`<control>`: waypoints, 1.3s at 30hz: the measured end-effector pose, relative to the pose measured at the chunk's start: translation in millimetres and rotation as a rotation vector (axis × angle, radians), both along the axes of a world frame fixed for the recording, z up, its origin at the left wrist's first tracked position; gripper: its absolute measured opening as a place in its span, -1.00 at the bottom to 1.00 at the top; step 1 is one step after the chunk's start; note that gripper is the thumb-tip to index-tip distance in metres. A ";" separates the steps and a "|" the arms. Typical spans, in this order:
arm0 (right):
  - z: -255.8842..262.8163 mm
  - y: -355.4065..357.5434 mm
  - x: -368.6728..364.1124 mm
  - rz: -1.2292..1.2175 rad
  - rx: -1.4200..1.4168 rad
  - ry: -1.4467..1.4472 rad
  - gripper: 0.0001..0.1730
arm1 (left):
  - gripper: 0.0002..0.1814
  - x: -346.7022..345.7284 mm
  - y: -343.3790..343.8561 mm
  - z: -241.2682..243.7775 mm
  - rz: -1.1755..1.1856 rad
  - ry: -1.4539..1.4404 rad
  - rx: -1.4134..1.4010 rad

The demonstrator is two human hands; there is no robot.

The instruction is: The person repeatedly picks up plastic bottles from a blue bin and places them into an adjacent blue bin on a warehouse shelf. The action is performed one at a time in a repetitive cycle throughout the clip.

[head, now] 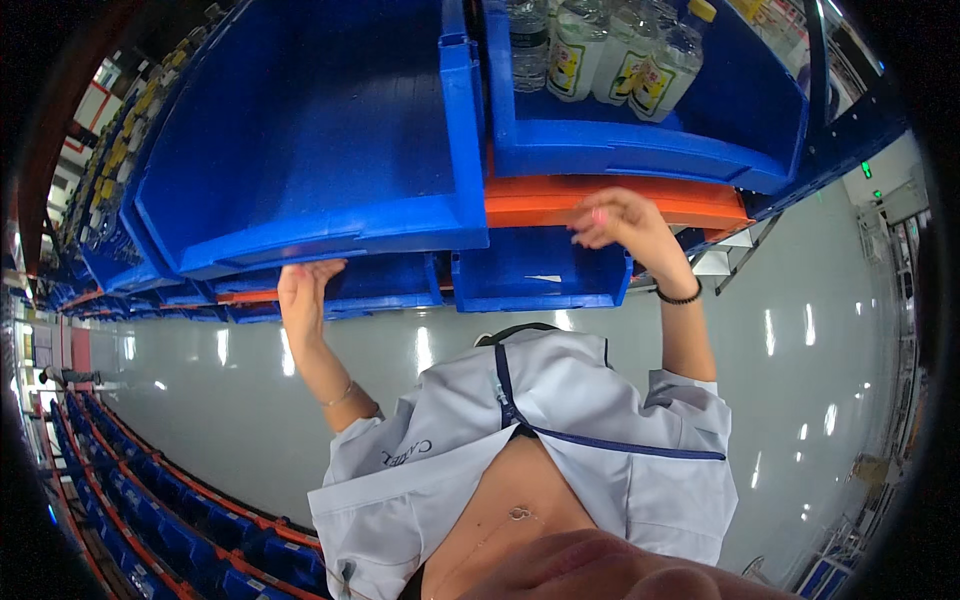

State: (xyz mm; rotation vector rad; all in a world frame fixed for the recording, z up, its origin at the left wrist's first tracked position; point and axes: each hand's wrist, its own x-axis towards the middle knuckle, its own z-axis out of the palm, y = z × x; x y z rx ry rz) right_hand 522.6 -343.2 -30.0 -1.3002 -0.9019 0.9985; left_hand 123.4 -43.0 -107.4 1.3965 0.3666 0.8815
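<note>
My left hand [301,304] is raised to the lower front edge of a large blue plastic bin [315,150]. Its fingertips meet the underside of the lip and are partly hidden there; whether they grip it I cannot tell. Nothing is visible inside this bin. My right hand [626,229], slightly blurred, is in front of an orange shelf beam [532,202], with its fingers curled loosely and nothing in them. Above it, a second blue bin [637,154] holds several clear plastic bottles [574,64], some with floral labels and one with a yellow cap [702,10].
Lower blue bins [540,296] sit beneath the beam, one with a white scrap [543,278]. Several bottles [105,187] fill bins at the far left. Another rack of blue bins [172,517] stands across the grey floor [217,420]. A dark rack upright [817,67] rises at the right.
</note>
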 end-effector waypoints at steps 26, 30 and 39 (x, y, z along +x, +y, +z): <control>98.5 84.6 250.8 -0.640 0.030 -1.058 -0.71 | -0.53 263.2 -164.0 193.4 -0.340 0.061 0.885; 94.8 63.5 246.6 -0.524 0.161 -0.904 -0.77 | -0.52 305.3 -175.8 191.4 -0.149 0.086 0.999; 115.2 36.0 181.0 -0.459 0.147 -0.884 -0.66 | -0.55 408.2 -164.0 183.7 0.016 0.247 0.871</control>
